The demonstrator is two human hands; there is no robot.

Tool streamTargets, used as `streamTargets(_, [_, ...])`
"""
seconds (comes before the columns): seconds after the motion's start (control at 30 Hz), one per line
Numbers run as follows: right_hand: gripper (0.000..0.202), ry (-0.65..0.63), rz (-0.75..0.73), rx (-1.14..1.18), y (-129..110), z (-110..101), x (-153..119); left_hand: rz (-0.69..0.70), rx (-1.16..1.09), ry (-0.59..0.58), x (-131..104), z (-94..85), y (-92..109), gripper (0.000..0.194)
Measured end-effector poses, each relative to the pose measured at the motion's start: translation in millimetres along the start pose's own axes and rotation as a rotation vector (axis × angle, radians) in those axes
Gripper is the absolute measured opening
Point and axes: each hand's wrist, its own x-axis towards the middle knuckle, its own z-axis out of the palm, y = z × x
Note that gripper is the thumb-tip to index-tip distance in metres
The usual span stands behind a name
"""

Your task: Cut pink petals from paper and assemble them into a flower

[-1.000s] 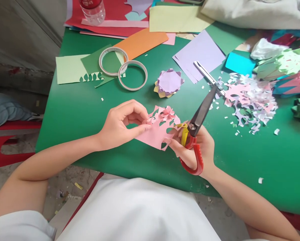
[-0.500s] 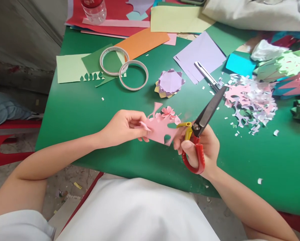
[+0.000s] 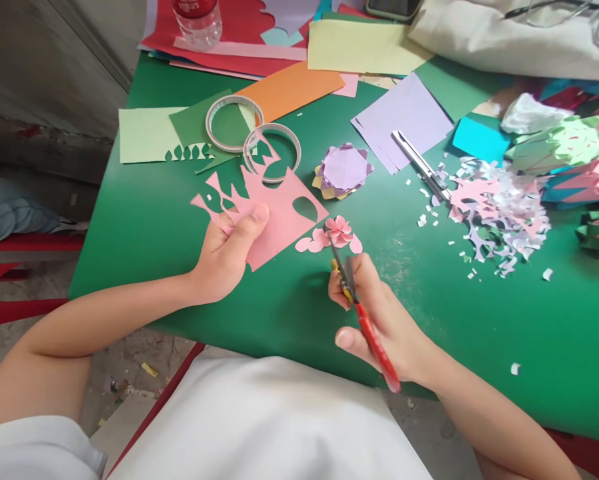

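Note:
Between the thumb and fingers of my left hand (image 3: pixel 227 257) is a sheet of pink paper (image 3: pixel 279 227), its edges cut into jagged strips and a round hole near its right corner. My right hand (image 3: pixel 379 313) holds scissors (image 3: pixel 367 333) with red and yellow handles, the dark blades angled up and away from me. Just beyond the blade tips lies a small pink paper flower (image 3: pixel 339 230) with loose pink petals (image 3: pixel 317 240) around it on the green table (image 3: pixel 279 320). A layered purple and yellow paper flower (image 3: pixel 343 170) sits farther back.
Two tape rolls (image 3: pixel 234 100) overlap at the back left, near orange paper (image 3: pixel 294 87). A box cutter (image 3: pixel 419 163) rests on purple sheets (image 3: pixel 404 113). Paper scraps (image 3: pixel 504 207) are heaped at right beside folded paper flowers (image 3: pixel 559 147). A bottle (image 3: pixel 199 30) and a cloth bag (image 3: pixel 479 40) stand behind.
My left hand has turned and lifted the pink paper leftward, away from the petals. My right hand has swung the scissors left and down, blades now near the small pink flower.

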Motion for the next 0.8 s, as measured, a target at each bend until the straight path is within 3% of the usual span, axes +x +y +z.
streamTargets(0.1, [0.059, -0.036, 0.053, -0.01, -6, 1, 0, 0.016, -0.041, 0.02, -3, 0.8, 0, 0.055])
streamTargets(0.27, [0.058, 0.004, 0.082, 0.023, -9, 3, 0, -0.019, -0.029, -0.192, -6, 5.3, 8, 0.047])
streamTargets(0.57, [0.06, -0.069, 0.135, 0.044, -13, 6, -1, -0.145, 0.005, -0.279, -16, 11.5, 13, 0.027])
streamTargets(0.7, [0.06, -0.082, 0.126, 0.119, -16, 10, -1, -0.184, 0.088, -0.393, -18, 10.9, 15, 0.034])
streamTargets(0.8, [0.06, -0.08, 0.117, 0.145, -16, 12, -1, -0.186, 0.114, -0.405, -18, 11.8, 16, 0.04])
